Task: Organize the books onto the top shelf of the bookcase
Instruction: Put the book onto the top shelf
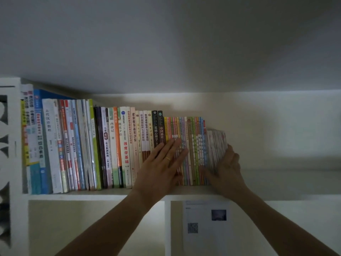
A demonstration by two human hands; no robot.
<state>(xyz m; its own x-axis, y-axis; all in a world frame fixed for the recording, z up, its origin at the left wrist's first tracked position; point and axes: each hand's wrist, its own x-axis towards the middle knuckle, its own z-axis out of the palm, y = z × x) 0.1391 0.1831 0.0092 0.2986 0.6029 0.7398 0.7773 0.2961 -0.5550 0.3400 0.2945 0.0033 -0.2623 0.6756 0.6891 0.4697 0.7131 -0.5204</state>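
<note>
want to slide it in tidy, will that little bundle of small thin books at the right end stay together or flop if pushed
The bundle of small thin books looks thin and soft-covered, so probably floppy and apt to fan apart. With open shelf on its right, it would likely tip that way without the right hand bracing it. The left hand lies flat on the taller spines.

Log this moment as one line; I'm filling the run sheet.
left hand: flat on spines | right hand: grips small books at row end | shelf: right part bare

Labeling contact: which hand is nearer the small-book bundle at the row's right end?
Right. Right hand grips the small-book bundle; left hand lies flat on spines further left.
</note>
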